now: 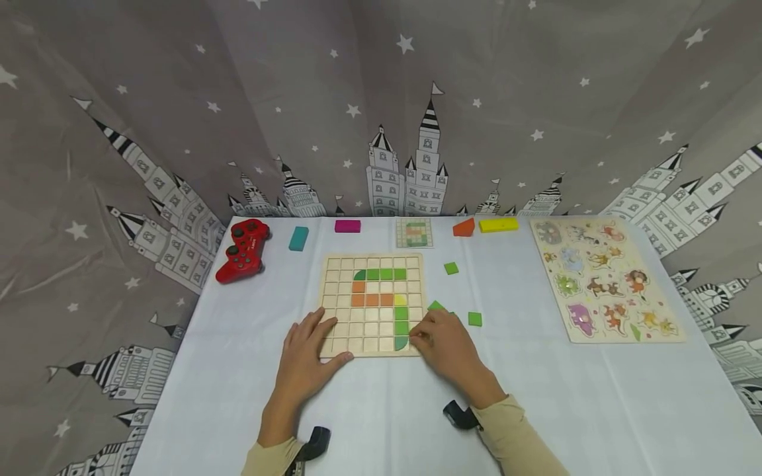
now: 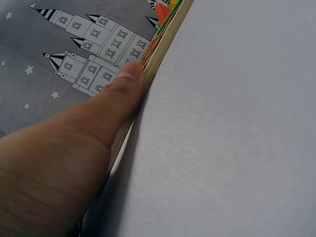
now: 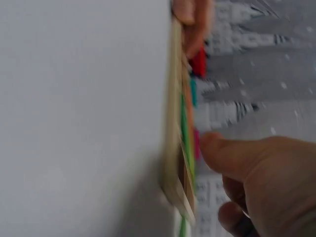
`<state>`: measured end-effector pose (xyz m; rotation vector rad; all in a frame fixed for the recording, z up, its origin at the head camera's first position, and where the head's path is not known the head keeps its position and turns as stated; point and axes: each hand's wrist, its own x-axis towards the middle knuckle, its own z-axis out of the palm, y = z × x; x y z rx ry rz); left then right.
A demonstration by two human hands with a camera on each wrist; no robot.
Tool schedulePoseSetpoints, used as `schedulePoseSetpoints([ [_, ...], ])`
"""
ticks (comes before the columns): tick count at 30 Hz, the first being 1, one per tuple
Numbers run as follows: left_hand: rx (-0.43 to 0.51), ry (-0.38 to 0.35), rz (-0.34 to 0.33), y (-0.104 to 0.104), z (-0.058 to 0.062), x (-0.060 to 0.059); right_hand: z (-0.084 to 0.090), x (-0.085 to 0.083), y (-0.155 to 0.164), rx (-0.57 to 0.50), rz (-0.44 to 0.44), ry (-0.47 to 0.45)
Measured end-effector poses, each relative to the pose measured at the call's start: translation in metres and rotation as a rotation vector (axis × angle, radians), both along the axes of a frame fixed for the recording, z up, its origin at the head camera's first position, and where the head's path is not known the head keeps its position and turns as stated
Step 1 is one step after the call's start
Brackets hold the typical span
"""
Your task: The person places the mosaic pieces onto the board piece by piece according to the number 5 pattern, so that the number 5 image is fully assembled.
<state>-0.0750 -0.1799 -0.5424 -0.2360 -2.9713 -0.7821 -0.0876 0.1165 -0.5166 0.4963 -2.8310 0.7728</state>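
Observation:
A wooden grid board [image 1: 372, 304] lies mid-table with green, orange and yellow tiles set in it. My left hand [image 1: 309, 354] rests flat on its near left corner, with the thumb [image 2: 98, 128] along the board's front edge [image 2: 163, 49]. My right hand [image 1: 440, 344] is at the near right corner, its fingertips touching the board beside a green quarter-round tile [image 1: 401, 342] seated in the bottom row. In the right wrist view the thumb [image 3: 232, 158] stands just off the board's edge [image 3: 175, 148]. Loose green tiles [image 1: 474, 318] lie right of the board.
Along the back of the white table [image 1: 536, 396] lie a red game controller [image 1: 243, 250], a teal block [image 1: 298, 238], a magenta block [image 1: 347, 226], a pattern card [image 1: 414, 233], an orange block [image 1: 464, 227] and a yellow block [image 1: 498, 225]. An animal puzzle board [image 1: 604, 277] lies at the right.

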Motion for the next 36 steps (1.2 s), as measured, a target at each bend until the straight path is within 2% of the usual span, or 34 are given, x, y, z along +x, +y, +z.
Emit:
schedulePoseSetpoints([
  [5,0.002,-0.001,0.008,0.000,-0.001,0.000,0.005,-0.012,0.045,-0.043,-0.087,-0.113],
  [9,0.000,-0.014,0.001,0.000,-0.002,0.000,0.001,-0.015,0.087,-0.055,-0.154,-0.185],
  [13,-0.006,0.006,0.006,0.000,0.000,0.000,-0.004,-0.017,0.110,-0.021,-0.163,-0.231],
  [19,-0.002,-0.003,0.010,0.001,0.002,0.001,-0.011,-0.019,0.118,-0.026,-0.128,-0.270],
  [21,-0.004,0.002,0.004,0.002,0.001,-0.001,-0.012,-0.020,0.119,-0.028,-0.124,-0.259],
  [27,0.005,0.050,0.002,0.002,-0.003,0.002,-0.015,-0.018,0.119,0.010,-0.091,-0.211],
  [32,-0.002,-0.004,0.005,0.001,-0.003,0.000,-0.017,-0.019,0.118,0.048,-0.110,-0.193],
  [36,-0.004,-0.022,0.009,0.000,0.000,0.001,-0.015,-0.018,0.109,0.004,-0.136,-0.142],
])
